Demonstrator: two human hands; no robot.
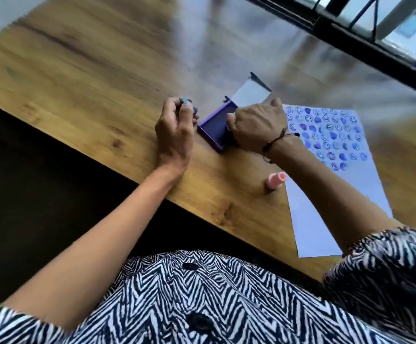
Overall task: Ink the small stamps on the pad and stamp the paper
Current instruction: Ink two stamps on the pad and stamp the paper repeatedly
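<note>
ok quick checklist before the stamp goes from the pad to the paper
1. Ink pad open, lid flipped back: ok.
2. Right hand over the pad, closed as if pressing a stamp down: ok, though the stamp itself is hidden.
3. Stamp face inked: cannot tell.
4. Left hand beside the pad, holding a small teal stamp, clear of the path: ok.
5. Paper flat on the table, with blank space below the printed rows: ok.
6. Pink stamp standing at the paper's edge, under the right forearm: not ok, could be knocked over.
</note>
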